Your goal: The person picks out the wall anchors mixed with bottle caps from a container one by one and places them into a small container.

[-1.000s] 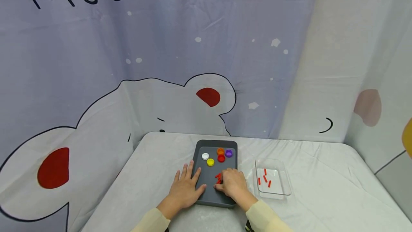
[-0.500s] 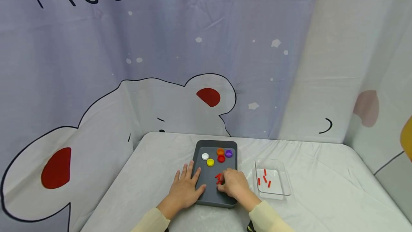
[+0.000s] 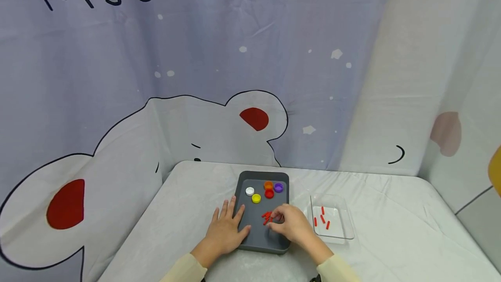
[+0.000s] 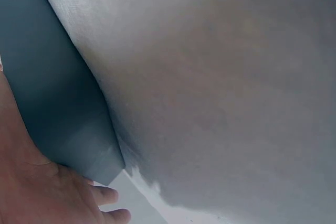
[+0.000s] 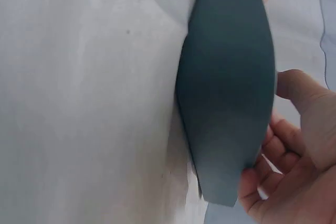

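Note:
A dark grey tray (image 3: 260,240) lies on the white-covered table. My left hand (image 3: 224,232), fingers spread, rests along its left edge. Inside the tray, several short red sticks (image 3: 267,217) form a small pile. My right hand (image 3: 292,224) is over the tray's right side, thumb and bent fingers apart beside that pile; no stick is plainly gripped. In the right wrist view the thumb (image 5: 296,85) stands away from the curled fingers, and the tray wall hides the sticks. The left wrist view has the left hand (image 4: 42,187) against the tray's outer side.
Small round caps lie at the tray's far end: white (image 3: 249,191), yellow (image 3: 256,198), orange (image 3: 268,185), red (image 3: 269,193) and purple (image 3: 278,187). A clear box (image 3: 344,225) with several red sticks stands right of the tray. A printed curtain (image 3: 219,55) hangs behind the table.
My right hand has drawn slightly to the right from the red sticks, its thumb and fingers now further apart, exposing more of the pile. The left hand stays put.

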`<action>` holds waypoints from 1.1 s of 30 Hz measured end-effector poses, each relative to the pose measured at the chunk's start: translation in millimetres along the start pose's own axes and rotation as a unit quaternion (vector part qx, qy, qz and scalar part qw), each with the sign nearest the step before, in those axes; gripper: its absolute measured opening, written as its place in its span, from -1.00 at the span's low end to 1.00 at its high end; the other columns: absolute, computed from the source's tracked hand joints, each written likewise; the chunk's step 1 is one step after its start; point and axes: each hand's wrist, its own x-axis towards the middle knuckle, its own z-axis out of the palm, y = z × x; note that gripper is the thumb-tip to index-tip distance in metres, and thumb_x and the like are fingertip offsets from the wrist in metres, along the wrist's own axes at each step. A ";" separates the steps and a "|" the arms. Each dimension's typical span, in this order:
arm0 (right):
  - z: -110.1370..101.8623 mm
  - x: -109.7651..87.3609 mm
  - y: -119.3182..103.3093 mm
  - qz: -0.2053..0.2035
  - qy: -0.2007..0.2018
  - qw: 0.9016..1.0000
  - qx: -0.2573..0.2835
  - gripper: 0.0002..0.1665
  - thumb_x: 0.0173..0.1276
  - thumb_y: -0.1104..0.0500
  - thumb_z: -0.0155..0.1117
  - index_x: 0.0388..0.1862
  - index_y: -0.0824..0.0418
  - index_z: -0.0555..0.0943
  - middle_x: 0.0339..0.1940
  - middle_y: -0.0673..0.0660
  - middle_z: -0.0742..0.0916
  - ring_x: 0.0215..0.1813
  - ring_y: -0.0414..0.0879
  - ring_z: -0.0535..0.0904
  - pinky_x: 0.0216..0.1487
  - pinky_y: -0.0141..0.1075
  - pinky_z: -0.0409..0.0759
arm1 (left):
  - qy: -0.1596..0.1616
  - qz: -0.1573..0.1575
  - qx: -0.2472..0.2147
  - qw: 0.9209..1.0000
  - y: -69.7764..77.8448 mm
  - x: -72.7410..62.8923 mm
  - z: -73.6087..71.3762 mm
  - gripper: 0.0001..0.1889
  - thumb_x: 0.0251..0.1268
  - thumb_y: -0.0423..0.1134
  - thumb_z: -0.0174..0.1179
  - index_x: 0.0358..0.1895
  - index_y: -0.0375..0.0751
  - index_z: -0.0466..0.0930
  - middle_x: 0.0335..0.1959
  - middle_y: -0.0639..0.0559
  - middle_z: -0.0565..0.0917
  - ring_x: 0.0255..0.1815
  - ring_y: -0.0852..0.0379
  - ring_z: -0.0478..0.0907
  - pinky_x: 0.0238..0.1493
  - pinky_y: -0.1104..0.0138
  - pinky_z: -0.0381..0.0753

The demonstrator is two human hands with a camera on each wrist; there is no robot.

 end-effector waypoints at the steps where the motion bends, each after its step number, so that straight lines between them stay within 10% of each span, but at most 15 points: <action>1: -1.8 -0.1 0.9 0.006 0.007 1.000 0.017 -0.78 0.10 0.09 0.62 -0.37 0.10 0.71 -0.43 -0.11 0.62 -0.37 -0.24 0.50 -0.31 -0.38 0.49 | 0.000 0.000 0.000 1.000 0.2 -0.3 -0.1 -0.24 0.48 0.30 -0.06 0.57 -0.08 0.25 0.65 -0.22 -0.01 0.64 -0.29 -0.07 0.51 -0.25 -0.02; 14: -27.6 -5.7 14.3 0.050 0.025 0.991 0.125 -0.76 0.12 0.08 0.63 -0.30 0.09 0.72 -0.46 -0.06 0.61 -0.44 -0.26 0.49 -0.39 -0.42 0.48 | 0.002 0.001 -0.005 1.000 -0.4 -1.4 0.5 -0.24 0.47 0.29 -0.05 0.57 -0.09 0.25 0.65 -0.23 -0.01 0.64 -0.30 -0.07 0.50 -0.26 -0.01; 33: -71.9 -21.1 42.1 0.071 0.049 0.990 0.108 -0.77 0.19 0.06 0.58 -0.25 0.07 0.71 -0.54 -0.10 0.64 -0.54 -0.27 0.49 -0.47 -0.40 0.47 | -0.002 -0.001 -0.012 1.000 -0.5 -0.8 1.1 -0.24 0.48 0.28 -0.05 0.58 -0.08 0.23 0.66 -0.23 -0.03 0.64 -0.32 -0.08 0.50 -0.27 -0.02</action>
